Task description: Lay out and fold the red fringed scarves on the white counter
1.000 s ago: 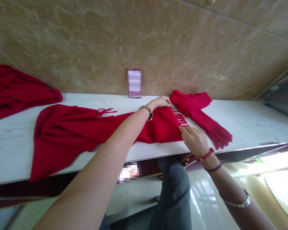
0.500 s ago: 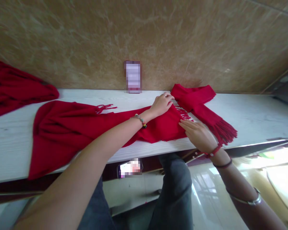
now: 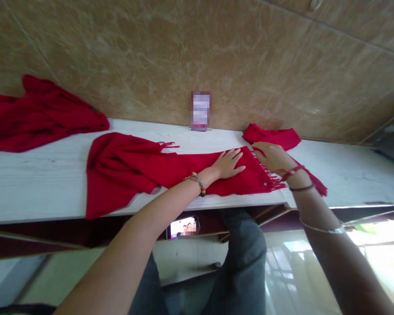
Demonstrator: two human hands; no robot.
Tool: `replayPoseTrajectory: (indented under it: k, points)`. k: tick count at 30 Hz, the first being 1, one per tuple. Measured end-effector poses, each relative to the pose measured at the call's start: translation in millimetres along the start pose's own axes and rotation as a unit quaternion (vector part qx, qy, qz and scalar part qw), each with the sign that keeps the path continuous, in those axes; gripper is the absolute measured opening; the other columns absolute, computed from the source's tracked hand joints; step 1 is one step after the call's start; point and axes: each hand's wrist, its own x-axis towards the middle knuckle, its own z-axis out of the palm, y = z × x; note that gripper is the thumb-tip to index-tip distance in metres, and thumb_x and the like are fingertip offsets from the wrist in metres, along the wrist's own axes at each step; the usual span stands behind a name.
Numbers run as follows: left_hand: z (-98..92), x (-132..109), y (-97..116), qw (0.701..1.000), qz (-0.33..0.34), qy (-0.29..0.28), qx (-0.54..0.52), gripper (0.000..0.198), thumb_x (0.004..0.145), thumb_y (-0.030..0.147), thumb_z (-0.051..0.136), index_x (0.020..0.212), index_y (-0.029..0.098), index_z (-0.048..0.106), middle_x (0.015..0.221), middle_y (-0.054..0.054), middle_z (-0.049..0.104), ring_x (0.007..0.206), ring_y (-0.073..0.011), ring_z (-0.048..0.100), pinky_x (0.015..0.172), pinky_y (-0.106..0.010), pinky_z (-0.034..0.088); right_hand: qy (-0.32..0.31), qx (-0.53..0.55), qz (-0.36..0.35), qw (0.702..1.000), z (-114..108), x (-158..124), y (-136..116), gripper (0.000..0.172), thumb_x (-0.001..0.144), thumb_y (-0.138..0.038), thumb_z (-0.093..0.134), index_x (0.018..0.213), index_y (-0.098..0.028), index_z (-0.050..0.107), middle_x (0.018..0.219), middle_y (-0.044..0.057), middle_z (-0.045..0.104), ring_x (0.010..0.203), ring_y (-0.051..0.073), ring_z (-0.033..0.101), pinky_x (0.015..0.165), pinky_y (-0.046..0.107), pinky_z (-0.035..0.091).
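Observation:
A long red scarf (image 3: 144, 168) with fringed ends lies along the white counter (image 3: 39, 183). My left hand (image 3: 229, 162) rests flat on its right part, fingers stretched out. My right hand (image 3: 272, 156) lies at the fringed right end of this scarf, fingers curled over the cloth; whether it grips the cloth is unclear. Behind my right hand a second, folded red scarf (image 3: 276, 136) lies against the wall, its fringe hanging past my right wrist.
A third red scarf (image 3: 39, 119) is heaped at the counter's far left. A small blurred card (image 3: 200, 111) leans on the marble wall. A phone (image 3: 183, 226) with a lit screen sits on a shelf under the counter, by my knee.
My left hand slid down from the scarf's far edge and now lies flat on it. My right hand moved up from the near edge to the fringed end. The view shifted left.

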Motion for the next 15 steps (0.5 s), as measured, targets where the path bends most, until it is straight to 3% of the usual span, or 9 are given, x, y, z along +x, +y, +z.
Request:
replayPoseTrajectory:
  k: [2, 4, 7, 12, 15]
  points:
    - [0.0, -4, -5, 1.0, -0.017, 0.007, -0.013, 0.07, 0.091, 0.053, 0.031, 0.144, 0.008, 0.024, 0.153, -0.013, 0.019, 0.142, -0.024, 0.013, 0.114, -0.038, 0.014, -0.036, -0.007, 0.025, 0.999, 22, 11, -9, 0.041, 0.089, -0.018, 0.038, 0.124, -0.008, 0.055, 0.13, 0.017, 0.055, 0.122, 0.024, 0.05, 0.098, 0.04, 0.043]
    - [-1.2, -9, -10, 0.999, -0.029, -0.009, -0.022, 0.073, 0.09, 0.055, 0.029, 0.145, 0.008, 0.02, 0.153, -0.014, 0.016, 0.142, -0.0245, 0.013, 0.114, -0.04, 0.014, -0.091, -0.007, 0.044, 0.995, 45, 13, -13, 0.044, 0.091, -0.025, 0.037, 0.134, -0.016, 0.047, 0.141, 0.013, 0.045, 0.13, 0.026, 0.041, 0.099, 0.051, 0.041]
    - [-4.3, -15, -13, 0.999, -0.018, -0.042, -0.02, 0.076, 0.09, 0.056, 0.028, 0.146, 0.006, 0.017, 0.154, -0.014, 0.013, 0.142, -0.0236, 0.011, 0.114, -0.039, 0.013, -0.11, -0.008, 0.07, 0.991, 67, 3, -6, 0.048, 0.095, -0.028, 0.024, 0.141, -0.023, 0.036, 0.148, 0.007, 0.034, 0.136, 0.024, 0.03, 0.101, 0.056, 0.036]
    - [-6.6, -17, -11, 0.999, -0.007, -0.045, -0.007, 0.076, 0.09, 0.054, 0.029, 0.146, 0.003, 0.017, 0.154, -0.015, 0.011, 0.142, -0.0236, 0.009, 0.115, -0.036, 0.012, -0.122, -0.012, 0.145, 0.982, 58, -4, 14, 0.05, 0.093, -0.031, 0.028, 0.141, -0.025, 0.036, 0.144, 0.009, 0.04, 0.13, 0.032, 0.038, 0.095, 0.066, 0.036]
    - [-6.3, -17, -9, 0.999, -0.01, -0.037, -0.006, 0.075, 0.09, 0.054, 0.029, 0.145, 0.004, 0.018, 0.154, -0.014, 0.012, 0.142, -0.023, 0.011, 0.115, -0.035, 0.012, -0.077, -0.03, 0.147, 0.986, 48, 3, 13, 0.053, 0.088, -0.023, 0.035, 0.14, -0.016, 0.038, 0.145, 0.014, 0.038, 0.132, 0.032, 0.036, 0.1, 0.06, 0.035]
